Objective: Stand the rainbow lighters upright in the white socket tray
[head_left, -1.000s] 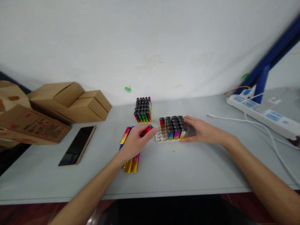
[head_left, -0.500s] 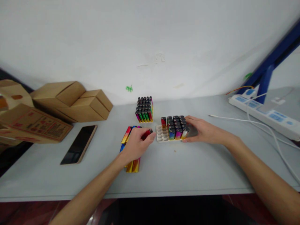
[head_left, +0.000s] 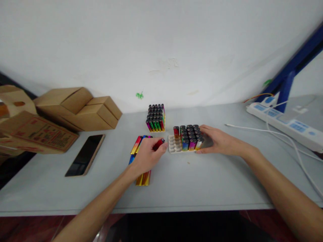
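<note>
My left hand (head_left: 147,154) is closed around a red lighter (head_left: 158,144), whose black top points toward the tray. Under and beside this hand lie several shiny coloured lighters (head_left: 136,145), partly hidden by it. To the right is a white tray (head_left: 172,148) with round cells; its left cells are bare apart from one upright red lighter (head_left: 176,131). Black-topped lighters (head_left: 191,137) stand upright close together in the rest. My right hand (head_left: 214,141) curls around the tray's right end, thumb at the front and fingers behind, gripping it.
A second block of upright lighters (head_left: 155,118) stands farther back near the wall. Brown cardboard boxes (head_left: 88,112) and a phone (head_left: 85,155) lie at left. A white power strip (head_left: 290,124) and a white cable (head_left: 254,128) occupy the right side.
</note>
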`<state>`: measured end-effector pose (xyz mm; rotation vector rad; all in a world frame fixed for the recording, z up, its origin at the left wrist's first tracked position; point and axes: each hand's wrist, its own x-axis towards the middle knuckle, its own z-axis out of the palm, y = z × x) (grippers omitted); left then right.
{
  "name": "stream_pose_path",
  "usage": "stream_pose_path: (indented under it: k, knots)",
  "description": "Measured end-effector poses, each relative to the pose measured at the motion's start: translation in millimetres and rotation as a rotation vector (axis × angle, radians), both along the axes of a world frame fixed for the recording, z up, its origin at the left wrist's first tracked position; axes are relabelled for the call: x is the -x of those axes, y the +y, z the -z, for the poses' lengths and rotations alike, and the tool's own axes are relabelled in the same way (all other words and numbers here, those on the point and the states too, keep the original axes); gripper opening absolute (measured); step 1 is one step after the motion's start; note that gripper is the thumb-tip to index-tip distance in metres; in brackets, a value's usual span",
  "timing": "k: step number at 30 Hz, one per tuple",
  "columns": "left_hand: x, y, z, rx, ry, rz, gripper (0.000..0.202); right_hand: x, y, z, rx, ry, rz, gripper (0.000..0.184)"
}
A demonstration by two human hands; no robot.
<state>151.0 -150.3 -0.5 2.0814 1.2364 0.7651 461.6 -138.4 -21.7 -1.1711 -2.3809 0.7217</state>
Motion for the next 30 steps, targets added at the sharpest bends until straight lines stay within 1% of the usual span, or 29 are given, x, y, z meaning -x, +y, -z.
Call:
stream_pose_path:
  k: [5, 7, 10, 12, 13, 15, 17, 21, 25, 30]
  knots:
    - [1, 0, -0.6, -0.007, -0.042, -0.009, 0.047, 0, 0, 0.3, -0.004, 0.010, -0.002, 0.062]
    - [1, 1, -0.5, 0.067, -0.151, 0.021, 0.039, 0, 0, 0.9, -0.010, 0.014, -0.006, 0.063]
    - [-1, 2, -0.6, 0.241, -0.396, 0.121, 0.027, 0, 0, 1.3, -0.019, 0.021, 0.001, 0.061]
    - [-2, 5, -1.9, 0.282, -0.492, 0.195, 0.024, 0, 0, 1.1, -0.014, 0.028, 0.002, 0.061]
    - [-2, 6, -3.1, 0.268, -0.508, 0.215, 0.024, 0, 0, 0.9, -0.011, 0.032, 0.000, 0.061]
    - [-3, 9, -5.9, 0.191, -0.506, 0.211, 0.024, 1, 0, 0.7, -0.009, 0.039, -0.004, 0.061]
    - [-4, 11, -8.5, 0.111, -0.470, 0.176, 0.023, 1, 0, 0.6, -0.010, 0.048, -0.001, 0.060]
    - [-8, 14, -9.0, 0.060, -0.394, 0.110, 0.024, 1, 0, 0.1, -0.016, 0.057, 0.000, 0.060]
    - [-13, 18, -1.2, 0.032, -0.335, 0.040, 0.034, 2, 0, -1.5, -0.021, 0.042, 0.002, 0.061]
    - [-15, 24, 9.5, -0.049, -0.277, -0.005, 0.030, 3, -1, -2.6, -0.021, 0.045, -0.010, 0.063]
